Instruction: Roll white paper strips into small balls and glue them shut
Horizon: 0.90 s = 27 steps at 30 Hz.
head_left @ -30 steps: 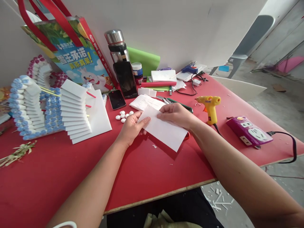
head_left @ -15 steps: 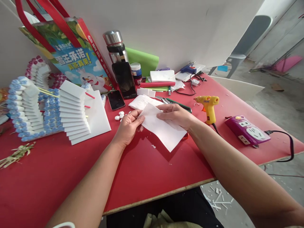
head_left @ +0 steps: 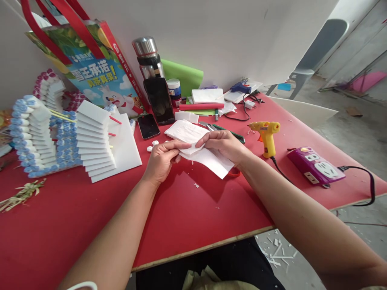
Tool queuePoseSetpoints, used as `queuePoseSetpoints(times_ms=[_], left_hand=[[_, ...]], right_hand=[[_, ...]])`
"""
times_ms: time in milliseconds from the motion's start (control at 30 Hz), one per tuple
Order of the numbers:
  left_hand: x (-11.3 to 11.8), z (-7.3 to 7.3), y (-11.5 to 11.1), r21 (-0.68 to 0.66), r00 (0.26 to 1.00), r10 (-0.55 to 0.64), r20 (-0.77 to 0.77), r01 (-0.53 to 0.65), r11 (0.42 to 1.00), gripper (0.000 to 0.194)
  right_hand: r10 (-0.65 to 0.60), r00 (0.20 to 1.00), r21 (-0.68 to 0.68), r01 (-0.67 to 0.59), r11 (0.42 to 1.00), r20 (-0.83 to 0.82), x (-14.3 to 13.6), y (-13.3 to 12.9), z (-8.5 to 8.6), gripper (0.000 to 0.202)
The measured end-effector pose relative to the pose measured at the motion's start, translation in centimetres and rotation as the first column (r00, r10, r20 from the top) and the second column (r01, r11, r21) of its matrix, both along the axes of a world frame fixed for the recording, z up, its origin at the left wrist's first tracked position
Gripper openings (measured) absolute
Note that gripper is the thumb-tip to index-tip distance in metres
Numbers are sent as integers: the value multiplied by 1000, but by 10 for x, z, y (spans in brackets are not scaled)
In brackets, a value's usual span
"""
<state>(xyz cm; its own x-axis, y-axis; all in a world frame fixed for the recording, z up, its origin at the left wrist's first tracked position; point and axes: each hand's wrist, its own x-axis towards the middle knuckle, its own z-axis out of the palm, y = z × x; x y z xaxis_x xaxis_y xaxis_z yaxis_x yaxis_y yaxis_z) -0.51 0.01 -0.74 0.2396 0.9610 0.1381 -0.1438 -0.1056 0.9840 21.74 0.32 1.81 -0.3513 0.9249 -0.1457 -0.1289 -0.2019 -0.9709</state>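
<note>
Between my two hands is a thin white sheet of tissue paper (head_left: 213, 160), its far edge folded over towards me and its loose end hanging to the right. My left hand (head_left: 163, 158) pinches the left end of the fold between thumb and fingers. On the other side my right hand (head_left: 223, 146) pinches the fold with thumb and forefinger. Just behind lies a stack of white tissue (head_left: 184, 131) on the red table (head_left: 187, 217). Small white balls (head_left: 152, 145) sit beyond my left hand. Red scissor handles (head_left: 234, 172) show partly under the sheet.
To the left stand a stepped white board model (head_left: 96, 145) and a blue-and-white rolled piece (head_left: 26, 137). Two phones, the nearer one flat (head_left: 148, 126), and a steel flask (head_left: 146, 52) are behind. A yellow glue gun (head_left: 266, 137) and a purple power socket (head_left: 314, 166) stand right.
The tissue's far edge, raised before, is now folded down towards me. My fingertips have come closer together along the fold, and the hanging corner has lifted.
</note>
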Motion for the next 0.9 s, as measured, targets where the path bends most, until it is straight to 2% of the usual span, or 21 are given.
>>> queuePoseSetpoints(times_ms=[67,200,333,567,700,900], left_hand=[[-2,2,1,-59,999,-20,35,23,998,27],[-4,11,0,-199,983,-125,138,151,968,45],[0,14,-4,-312,986,-163,40,167,935,55],[1,11,-5,-275,964,-249,-92,215,937,45],[0,13,-5,-253,956,-250,-151,208,945,42],[0,14,-6,-250,948,-220,-232,160,955,45]], right_hand=[[-6,999,19,5,1000,51,-1,-2,3,13],[0,994,17,-2,1000,107,-2,-4,9,16],[43,989,22,-46,999,140,-1,-6,9,18],[79,985,37,-86,996,157,-2,-6,8,19],[93,981,26,-98,995,170,0,-4,9,19],[-111,970,-10,116,993,217,11,1,14,27]])
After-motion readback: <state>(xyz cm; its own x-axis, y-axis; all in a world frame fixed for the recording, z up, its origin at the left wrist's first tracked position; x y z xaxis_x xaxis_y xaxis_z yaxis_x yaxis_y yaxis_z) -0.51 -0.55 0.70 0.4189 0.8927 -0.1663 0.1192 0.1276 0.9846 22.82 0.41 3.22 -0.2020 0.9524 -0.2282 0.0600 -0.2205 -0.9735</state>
